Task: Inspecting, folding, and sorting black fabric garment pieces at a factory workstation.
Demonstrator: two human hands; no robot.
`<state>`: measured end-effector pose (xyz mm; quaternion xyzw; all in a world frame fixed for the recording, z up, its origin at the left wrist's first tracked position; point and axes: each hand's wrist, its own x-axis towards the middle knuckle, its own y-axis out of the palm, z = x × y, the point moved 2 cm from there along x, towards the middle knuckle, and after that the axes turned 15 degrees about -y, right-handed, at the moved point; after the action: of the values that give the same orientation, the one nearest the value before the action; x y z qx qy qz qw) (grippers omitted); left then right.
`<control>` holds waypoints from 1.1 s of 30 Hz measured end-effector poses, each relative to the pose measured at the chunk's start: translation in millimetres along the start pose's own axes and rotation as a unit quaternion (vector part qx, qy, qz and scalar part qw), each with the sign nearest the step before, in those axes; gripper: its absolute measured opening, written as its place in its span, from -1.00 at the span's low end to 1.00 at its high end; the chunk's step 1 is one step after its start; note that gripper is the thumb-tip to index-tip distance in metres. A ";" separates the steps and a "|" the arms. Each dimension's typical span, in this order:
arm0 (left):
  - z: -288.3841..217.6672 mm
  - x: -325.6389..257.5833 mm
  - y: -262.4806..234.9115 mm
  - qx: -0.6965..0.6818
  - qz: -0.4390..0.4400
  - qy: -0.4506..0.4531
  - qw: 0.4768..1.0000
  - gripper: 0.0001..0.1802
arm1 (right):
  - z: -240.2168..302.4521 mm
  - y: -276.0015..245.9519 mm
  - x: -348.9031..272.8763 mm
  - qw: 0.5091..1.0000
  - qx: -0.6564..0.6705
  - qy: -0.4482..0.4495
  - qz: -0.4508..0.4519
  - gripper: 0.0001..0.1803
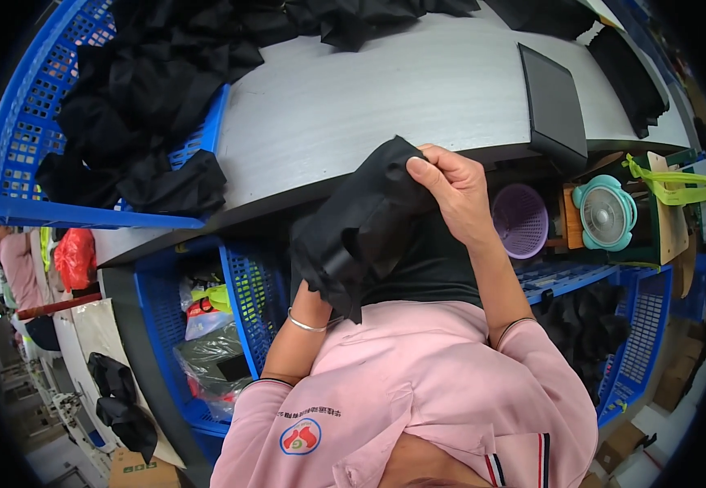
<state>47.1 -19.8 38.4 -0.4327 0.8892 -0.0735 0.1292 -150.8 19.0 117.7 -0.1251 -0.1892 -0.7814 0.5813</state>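
Head view: at frame centre, just below the grey counter (385, 98) edge, the right hand (455, 191) pinches the top of a black fabric piece (361, 228). The left hand (316, 281) is hidden inside or behind the cloth, so its grip cannot be told. This looks like turning or inspecting the piece; the next move calls for steady tension from both hands.

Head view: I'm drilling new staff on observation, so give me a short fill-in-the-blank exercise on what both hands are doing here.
1. The right hand pinches a piece of ____ fabric.
2. The left hand is hidden inside that fabric; its wrist wears a thin ____ bangle.
3. The basket on the grey table, piled with dark cloth, is ____.
4. The small round basket under the table is ____.

Missing words: black; silver; blue; purple
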 end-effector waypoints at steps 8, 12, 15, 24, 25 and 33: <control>-28.0 3.0 3.2 0.278 -0.029 0.087 0.956 -0.55 | -7.3 -15.6 -12.0 0.930 0.350 0.113 -0.002 -0.82; 9.1 1.9 27.9 0.372 -0.154 0.153 0.903 -0.63 | -18.6 -9.7 2.8 0.916 0.378 0.113 -0.073 -0.78; -3.3 -14.6 22.2 0.379 -0.150 0.172 0.897 -0.65 | -16.1 -13.8 21.5 0.953 0.270 0.067 -0.123 -0.69; -47.5 2.0 -1.1 0.403 -0.122 0.257 0.870 -0.70 | 8.2 -1.1 -8.9 0.946 -0.277 -0.136 0.098 -0.51; -53.1 7.0 0.8 0.406 -0.116 0.266 0.866 -0.71 | 9.2 6.2 -10.9 0.922 -0.341 -0.159 0.092 -0.50; -27.9 -8.7 -2.8 0.342 -0.083 0.267 0.897 -0.71 | -5.8 0.8 -14.3 0.989 -0.115 -0.005 0.094 -0.87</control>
<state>46.2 -14.1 67.2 -0.3983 0.7714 -0.4959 0.0205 -145.7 28.6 106.7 -0.2122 -0.0886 -0.7392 0.6330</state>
